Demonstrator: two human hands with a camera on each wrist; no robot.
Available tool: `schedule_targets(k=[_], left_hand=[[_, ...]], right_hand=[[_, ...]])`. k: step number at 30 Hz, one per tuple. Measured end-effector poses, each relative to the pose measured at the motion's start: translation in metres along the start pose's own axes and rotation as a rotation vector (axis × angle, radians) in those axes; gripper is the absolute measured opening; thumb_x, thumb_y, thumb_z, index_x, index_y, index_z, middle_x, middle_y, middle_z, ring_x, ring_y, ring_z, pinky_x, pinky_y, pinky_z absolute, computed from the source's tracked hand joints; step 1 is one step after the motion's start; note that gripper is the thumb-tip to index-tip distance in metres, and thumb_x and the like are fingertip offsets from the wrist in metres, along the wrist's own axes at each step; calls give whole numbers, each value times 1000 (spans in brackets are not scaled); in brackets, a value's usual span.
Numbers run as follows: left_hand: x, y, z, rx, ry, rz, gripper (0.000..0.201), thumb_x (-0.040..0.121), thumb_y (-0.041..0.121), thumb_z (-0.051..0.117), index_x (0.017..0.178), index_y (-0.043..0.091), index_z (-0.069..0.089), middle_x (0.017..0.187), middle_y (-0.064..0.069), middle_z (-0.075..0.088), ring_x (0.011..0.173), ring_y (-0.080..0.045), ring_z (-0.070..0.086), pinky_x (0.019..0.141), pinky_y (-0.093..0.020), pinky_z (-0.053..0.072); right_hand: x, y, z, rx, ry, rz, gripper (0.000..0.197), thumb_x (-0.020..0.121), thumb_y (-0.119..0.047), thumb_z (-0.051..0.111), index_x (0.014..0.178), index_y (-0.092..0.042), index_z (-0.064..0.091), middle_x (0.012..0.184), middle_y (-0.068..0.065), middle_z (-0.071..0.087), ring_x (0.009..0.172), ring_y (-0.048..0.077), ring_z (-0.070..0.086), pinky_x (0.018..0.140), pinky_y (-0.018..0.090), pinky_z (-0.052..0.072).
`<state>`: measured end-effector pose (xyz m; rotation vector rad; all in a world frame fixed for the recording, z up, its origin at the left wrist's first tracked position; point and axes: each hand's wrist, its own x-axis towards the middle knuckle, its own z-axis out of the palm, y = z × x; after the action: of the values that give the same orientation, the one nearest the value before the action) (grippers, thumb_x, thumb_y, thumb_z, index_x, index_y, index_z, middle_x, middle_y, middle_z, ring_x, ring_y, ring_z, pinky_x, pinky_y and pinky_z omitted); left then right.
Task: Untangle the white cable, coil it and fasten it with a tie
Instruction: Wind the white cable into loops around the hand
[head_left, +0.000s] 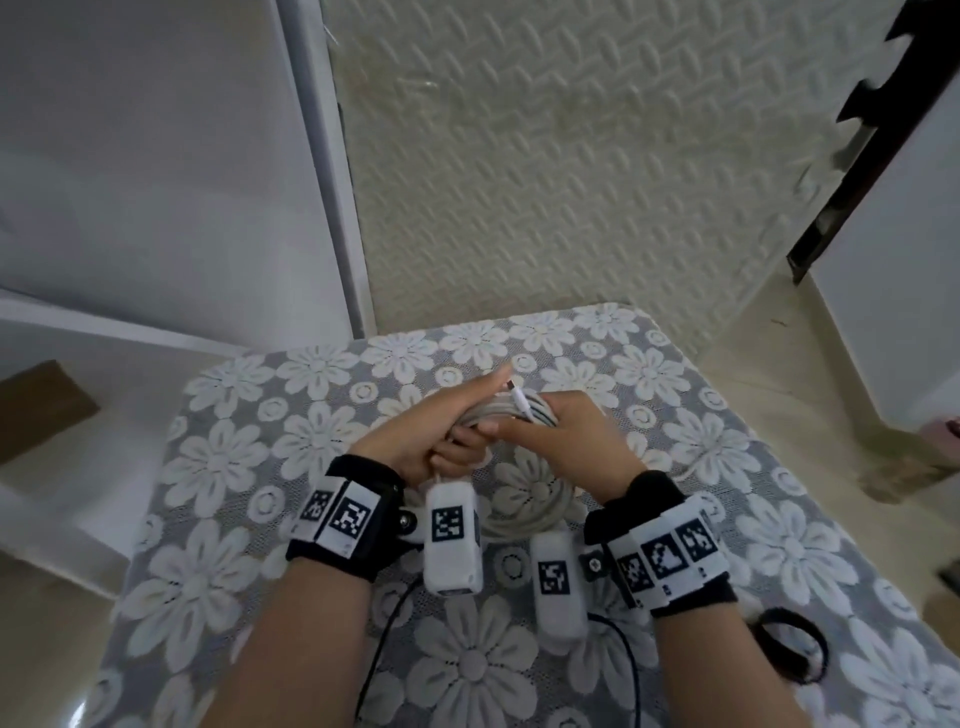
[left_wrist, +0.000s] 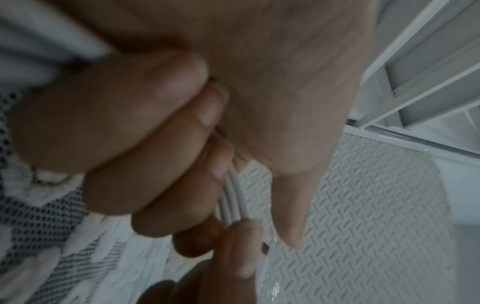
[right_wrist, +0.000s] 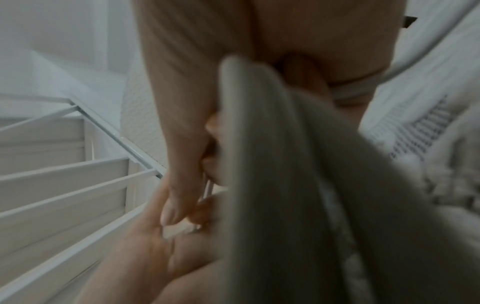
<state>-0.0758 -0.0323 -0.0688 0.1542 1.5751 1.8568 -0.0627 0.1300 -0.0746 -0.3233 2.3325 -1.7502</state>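
Note:
The white cable (head_left: 506, 410) is gathered into a coil that both hands hold above the table. Its lower loops (head_left: 519, 525) hang down to the lace cloth. My left hand (head_left: 426, 441) grips the bundle from the left; in the left wrist view its fingers (left_wrist: 155, 123) are curled round the strands (left_wrist: 235, 197). My right hand (head_left: 566, 436) grips the bundle from the right, thumb pressed on top. A connector end (head_left: 519, 397) sticks up between the hands. The bundle (right_wrist: 298, 185) fills the right wrist view, blurred. A black loop tie (head_left: 776, 657) lies on the cloth beyond my right wrist.
The small table (head_left: 234, 467) wears a grey lace cloth with white flowers. A white frame (head_left: 322, 182) stands at the far left, and a brown box (head_left: 41, 405) lies on the floor left. Thin black leads (head_left: 384, 649) run from the wrist cameras.

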Motion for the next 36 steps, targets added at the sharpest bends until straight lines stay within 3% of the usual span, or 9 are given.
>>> schedule_targets(k=[2,4,6,15,18,21,24,28,36], left_hand=[[4,-3,-5,-38,23,-21,53,75,66,46,53,18,47,37,10,25,27,-1,18,30,-9,14],[9,-3,-9,-71,35,-27,52,74,65,47,52,18,46,37,10,25,26,-1,18,29,-9,14],[13,-4,-12,-80,29,-18,51,76,63,46,54,18,45,37,10,24,26,-1,18,29,-8,14],[16,-2,-8,134,178,3,56,66,72,58,51,20,41,39,8,24,30,-4,16,32,-9,15],[16,-1,-4,194,258,16,51,64,65,57,50,19,39,37,9,24,31,-5,16,33,-11,13],[17,-2,-5,127,230,44,45,83,48,53,50,19,42,37,10,23,30,-4,15,33,-12,11],[17,-5,-10,-34,198,82,41,89,34,50,52,17,43,38,10,24,27,-2,17,31,-10,13],[13,-5,-13,-168,102,153,35,86,37,50,61,15,39,41,10,24,28,0,18,31,-9,13],[11,-3,-11,-216,101,201,33,86,43,43,67,16,38,45,10,23,31,1,17,31,-9,15]], right_hand=[[6,4,0,-3,-8,8,44,76,-31,77,80,10,61,64,10,51,59,18,43,57,31,33],[12,6,0,-13,8,16,34,77,-29,76,62,-4,57,51,-2,45,49,10,37,49,24,29],[17,8,1,-25,24,16,36,78,-28,75,56,-16,49,43,-13,38,41,5,31,44,18,25],[20,9,1,-16,10,-21,36,80,-24,74,56,-17,48,43,-11,38,41,5,30,43,16,24],[19,7,0,-18,2,-36,33,80,-23,74,59,-13,51,43,-10,38,41,5,30,42,15,23],[17,7,-1,-5,9,-51,33,81,-22,73,56,-15,52,40,-14,39,38,0,31,41,12,25],[16,9,-4,-16,34,-72,29,79,-28,74,72,-1,64,49,-11,45,44,1,35,46,15,28],[14,12,-13,36,90,-97,24,76,-29,75,69,-10,61,49,-13,44,46,2,35,46,16,29],[11,12,-28,48,95,-153,12,82,-23,68,72,-18,66,51,-6,60,48,4,53,50,14,42]])
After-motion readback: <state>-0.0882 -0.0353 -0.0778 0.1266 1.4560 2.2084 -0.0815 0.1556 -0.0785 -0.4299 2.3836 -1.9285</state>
